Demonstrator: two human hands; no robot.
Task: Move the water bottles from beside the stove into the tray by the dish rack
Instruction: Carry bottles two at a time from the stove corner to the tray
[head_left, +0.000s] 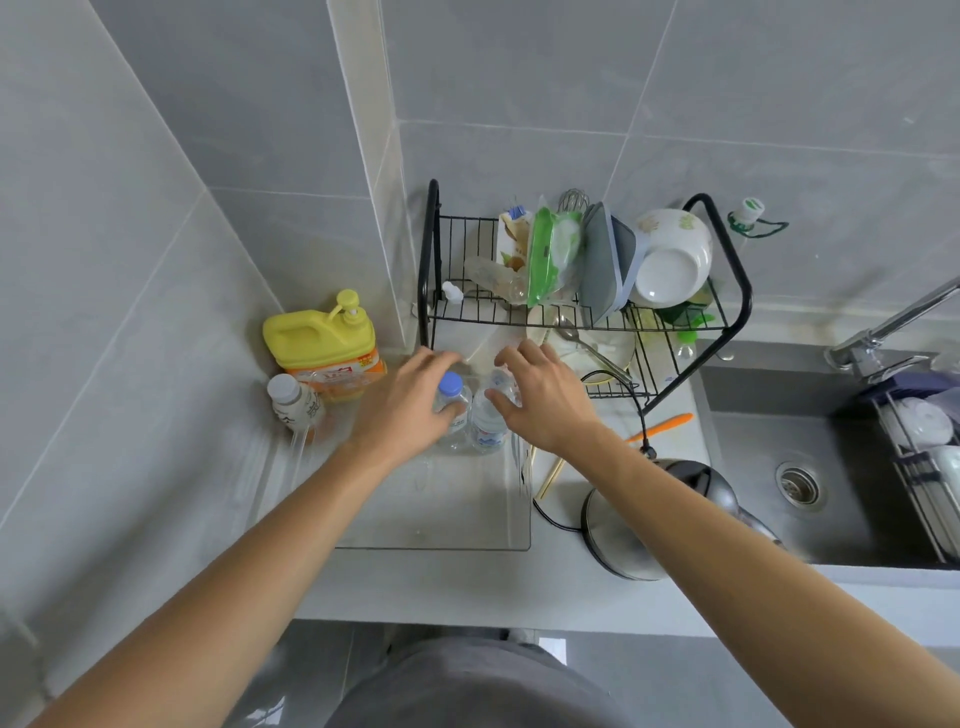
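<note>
**Placing step: two bottles going down at the far end of the tray**

Largest first: the grey stone countertop (441, 582) carries the clear shallow plastic tray (483, 540), which sits just near of the black wire dish rack (519, 312), left of the dark sink (769, 467).

Inside the tray's far end stand two small clear plastic water bottles, side by side and upright: the blue-capped bottle (451, 387) on the left, the capless-looking bottle with a blue-and-white label (487, 431) on the right; its top is blurred.

Left hand (410, 400) is wrapped around the blue-capped bottle, thumb across its shoulder. Right hand (545, 400) has fingers spread, thumb touching the labelled bottle's neck; firm hold or letting go, can't tell.

A white-capped bottle (296, 402) stands outside the tray, far left by the yellow pump detergent jug (322, 343). Stove not in view.

Judgement: both look seated. Next: let go cleanly without tipping them, then check for remaining bottles.
</note>
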